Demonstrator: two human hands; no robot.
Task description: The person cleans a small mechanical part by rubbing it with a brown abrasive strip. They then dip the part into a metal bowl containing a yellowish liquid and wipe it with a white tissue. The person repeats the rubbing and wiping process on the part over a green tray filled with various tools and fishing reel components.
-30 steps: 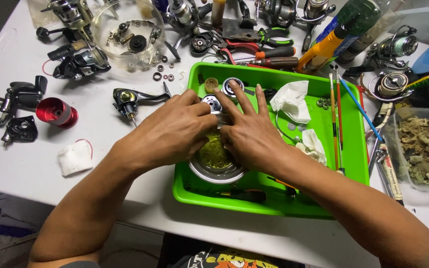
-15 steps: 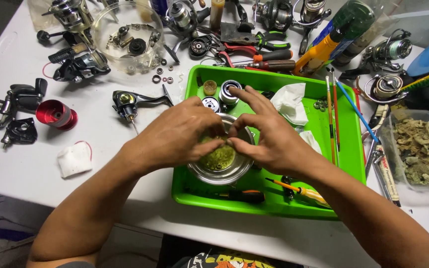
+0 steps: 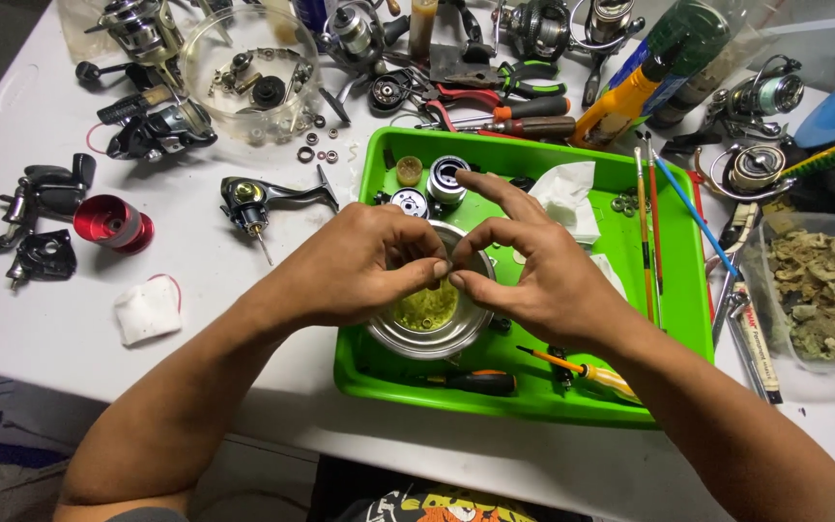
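Far-left bench: a red spool (image 3: pixel 111 222) and black reel bodies (image 3: pixel 39 198) lay in pieces, well apart from my hands; a white pad (image 3: pixel 147 309) sat nearer me.
Reel handle part: a black and brass piece (image 3: pixel 258 196) lay just left of the green tray (image 3: pixel 698 300), untouched.
Left hand: my left hand (image 3: pixel 355 266) hovered over the metal bowl (image 3: pixel 413 338), fingers curled, thumb and forefinger pinched nearly closed on something too small for me to make out.
Bowl: it sat at the near left of the tray, holding yellowish liquid (image 3: pixel 427 307).
Right hand: my right hand (image 3: pixel 543 275) met the left over the bowl, thumb and forefinger pinched at the same spot, the other fingers spread toward the far side.
Progress: I judged the job midway, with many parts yet loose.
Right side: white tissues (image 3: pixel 564 198), brushes (image 3: pixel 649 213) and a tub of dirty wads (image 3: pixel 819 280).
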